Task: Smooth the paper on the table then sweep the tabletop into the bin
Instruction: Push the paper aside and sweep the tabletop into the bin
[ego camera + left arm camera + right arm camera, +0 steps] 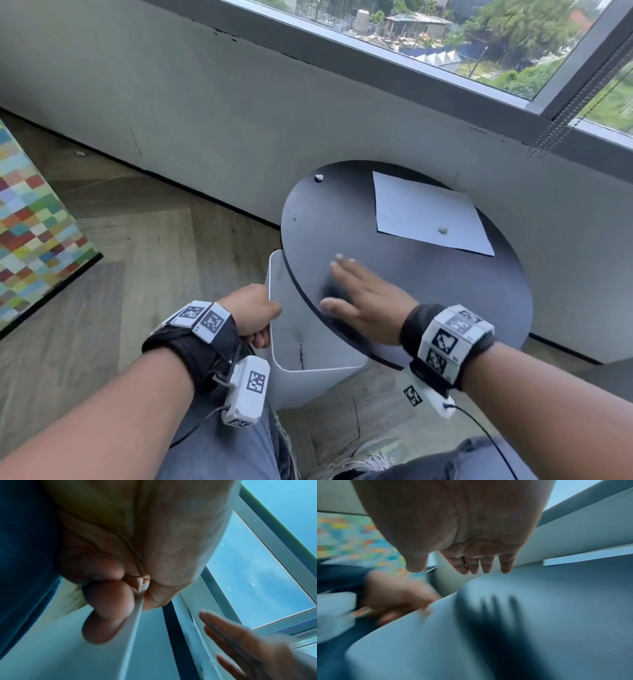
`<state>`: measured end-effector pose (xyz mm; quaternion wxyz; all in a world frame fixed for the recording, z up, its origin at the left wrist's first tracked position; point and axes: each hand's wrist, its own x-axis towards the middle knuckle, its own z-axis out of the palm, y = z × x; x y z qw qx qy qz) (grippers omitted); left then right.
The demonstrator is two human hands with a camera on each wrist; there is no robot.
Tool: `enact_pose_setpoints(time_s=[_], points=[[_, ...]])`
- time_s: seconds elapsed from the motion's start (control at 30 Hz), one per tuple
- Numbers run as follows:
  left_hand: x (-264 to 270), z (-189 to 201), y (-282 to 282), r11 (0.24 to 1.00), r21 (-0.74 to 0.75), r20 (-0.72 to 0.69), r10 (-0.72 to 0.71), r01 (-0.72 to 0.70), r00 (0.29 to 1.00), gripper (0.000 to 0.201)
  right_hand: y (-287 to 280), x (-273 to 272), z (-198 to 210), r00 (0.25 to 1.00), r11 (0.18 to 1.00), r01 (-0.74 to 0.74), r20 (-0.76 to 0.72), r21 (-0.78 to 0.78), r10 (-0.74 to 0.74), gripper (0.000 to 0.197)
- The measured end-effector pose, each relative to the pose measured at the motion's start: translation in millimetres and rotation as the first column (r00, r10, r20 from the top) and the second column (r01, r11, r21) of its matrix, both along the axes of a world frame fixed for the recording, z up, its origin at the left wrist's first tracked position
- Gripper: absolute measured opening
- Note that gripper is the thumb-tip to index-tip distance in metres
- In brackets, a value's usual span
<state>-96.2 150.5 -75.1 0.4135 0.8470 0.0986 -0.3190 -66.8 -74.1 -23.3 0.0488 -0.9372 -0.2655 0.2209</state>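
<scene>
A round black table (pixel 445 291) carries a flat white sheet of paper (pixel 421 212) at its back right. One small white scrap (pixel 443 229) lies on the paper, and another scrap (pixel 319 177) lies near the table's far left edge. A white bin (pixel 308 377) stands tucked under the table's front left edge. My left hand (pixel 260 318) grips the bin's rim (pixel 132 628), with the thumb inside and fingers (pixel 109 601) outside. My right hand (pixel 356 294) is flat with straight fingers (pixel 486 566), just above the tabletop (pixel 556 615) by the bin, its shadow beneath it.
A grey wall with a window above it runs right behind the table. A multicoloured patchwork surface (pixel 30 219) sits at the left over the wooden floor (pixel 154 246). My knees in jeans (pixel 233 445) are below the bin. Blind cords (pixel 565 113) hang at the right.
</scene>
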Motion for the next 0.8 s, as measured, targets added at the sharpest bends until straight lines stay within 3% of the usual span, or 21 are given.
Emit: enact_pose_setpoints(time_s=[0.07, 0.17, 0.33, 0.4, 0.57, 0.63, 0.8], points=[[0, 0, 0, 1.000, -0.004, 0.000, 0.004, -0.004, 1.000, 0.026, -17, 27, -1, 0.986, 0.982, 0.167, 0.023, -0.084, -0.166, 0.084], [0, -1, 0, 1.000, -0.014, 0.001, -0.002, 0.002, 1.000, 0.026, -21, 28, -14, 0.981, 0.964, 0.196, 0.028, -0.181, -0.194, 0.094], [1, -1, 0, 1.000, -0.007, 0.008, -0.018, 0.019, 1.000, 0.026, 12, -44, -16, 0.982, 0.968, -0.187, -0.028, -0.170, 0.185, 0.101], [1, -1, 0, 1.000, -0.007, 0.014, -0.020, 0.020, 1.000, 0.025, 16, -50, -7, 0.966, 0.954, -0.259, -0.017, -0.151, 0.259, 0.097], [0, -4, 1, 1.000, -0.017, 0.011, -0.005, 0.006, 1.000, 0.027, 12, 14, -7, 0.997, 0.992, 0.059, 0.053, -0.113, -0.053, 0.091], [0, -3, 1, 1.000, -0.022, 0.016, -0.005, 0.005, 1.000, 0.025, 14, 21, -16, 0.996, 0.983, 0.085, 0.048, -0.162, -0.079, 0.094], [0, -3, 2, 1.000, -0.024, 0.034, -0.008, 0.008, 0.999, 0.024, 29, -24, -12, 0.957, 0.948, -0.291, -0.044, -0.126, 0.288, 0.092]])
